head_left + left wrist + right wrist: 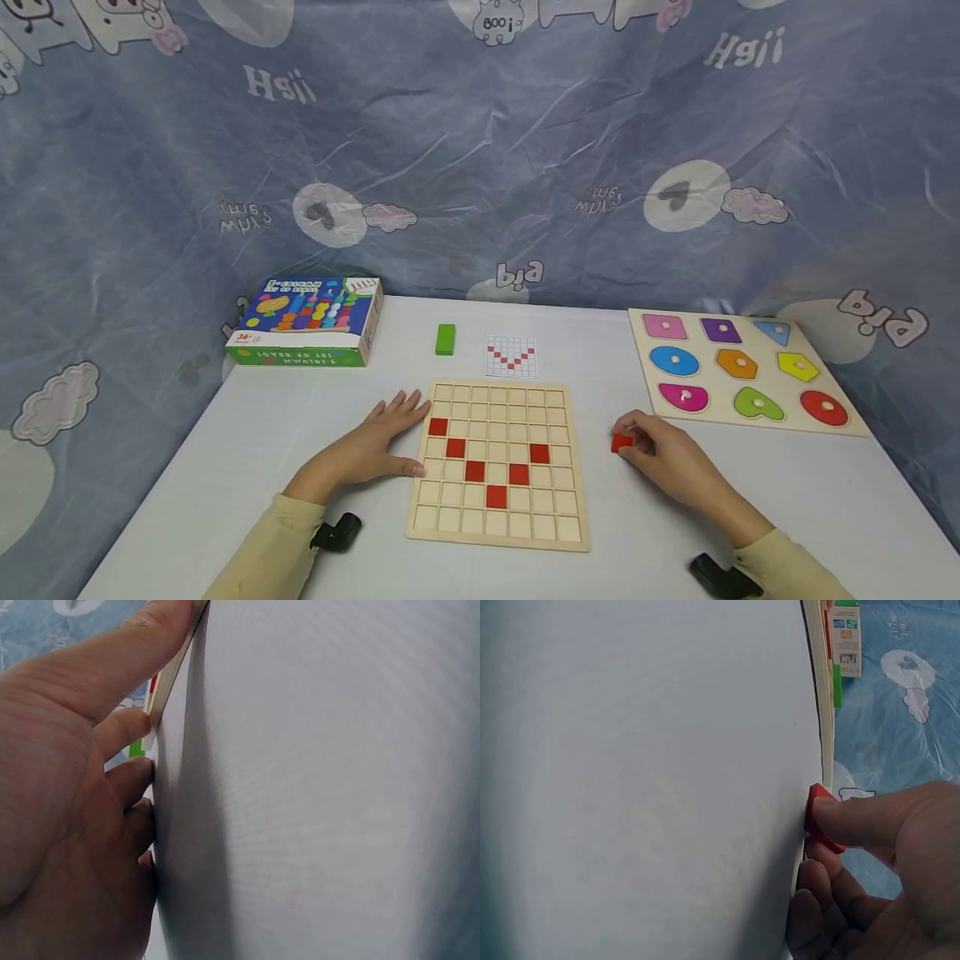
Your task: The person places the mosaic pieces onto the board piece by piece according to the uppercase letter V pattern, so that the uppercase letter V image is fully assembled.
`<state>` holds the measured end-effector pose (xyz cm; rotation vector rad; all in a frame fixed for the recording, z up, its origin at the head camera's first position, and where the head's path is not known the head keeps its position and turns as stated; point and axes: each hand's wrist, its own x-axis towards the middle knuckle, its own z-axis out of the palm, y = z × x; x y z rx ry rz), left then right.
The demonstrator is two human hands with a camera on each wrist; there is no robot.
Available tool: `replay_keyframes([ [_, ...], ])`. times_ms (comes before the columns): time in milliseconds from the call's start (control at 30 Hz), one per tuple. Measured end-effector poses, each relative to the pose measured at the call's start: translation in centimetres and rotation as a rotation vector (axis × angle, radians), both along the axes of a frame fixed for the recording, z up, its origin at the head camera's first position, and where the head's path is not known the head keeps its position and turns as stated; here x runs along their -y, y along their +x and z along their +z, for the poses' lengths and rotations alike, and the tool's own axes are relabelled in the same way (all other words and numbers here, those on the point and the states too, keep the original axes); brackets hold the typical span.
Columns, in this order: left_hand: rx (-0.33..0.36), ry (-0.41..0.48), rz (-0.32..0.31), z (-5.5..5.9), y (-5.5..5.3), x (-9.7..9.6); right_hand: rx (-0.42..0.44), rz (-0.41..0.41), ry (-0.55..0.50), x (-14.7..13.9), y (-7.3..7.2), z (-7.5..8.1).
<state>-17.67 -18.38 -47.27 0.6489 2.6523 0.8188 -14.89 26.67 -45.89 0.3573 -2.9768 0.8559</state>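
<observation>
A wooden grid board [498, 540] lies flat on the white table, with several red square tiles set in its cells in a V-like pattern. My left hand [375, 446] rests at the board's left edge, thumb and fingers spread and touching the frame; the left wrist view shows the thumb [142, 645] against that edge. To the right of the board, my right hand [667, 462] pinches a red tile [622, 442] between thumb and fingers, just over the table. In the right wrist view this red tile [821, 817] is tilted, its lower part near the fingertips.
Behind the board lie a pattern card [512, 357] with a red V on a grid and a green block [446, 339]. A colourful bead-set box [303, 325] stands back left. A shape puzzle board [742, 371] lies at the right. A patterned blue cloth [480, 150] hangs behind.
</observation>
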Motion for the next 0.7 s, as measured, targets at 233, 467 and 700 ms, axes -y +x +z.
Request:
replay_keyframes([
  [233,0.003,0.006,0.0,0.02,0.03,0.04,0.033,0.001,0.004,-0.04,0.15,0.19],
  [467,0.005,0.008,-0.003,0.06,0.03,0.06,0.022,0.002,-0.022,-0.13,0.38,0.21],
  [700,0.001,0.008,-0.006,0.16,0.05,0.02,-0.011,0.003,-0.048,-0.21,0.41,0.1],
])
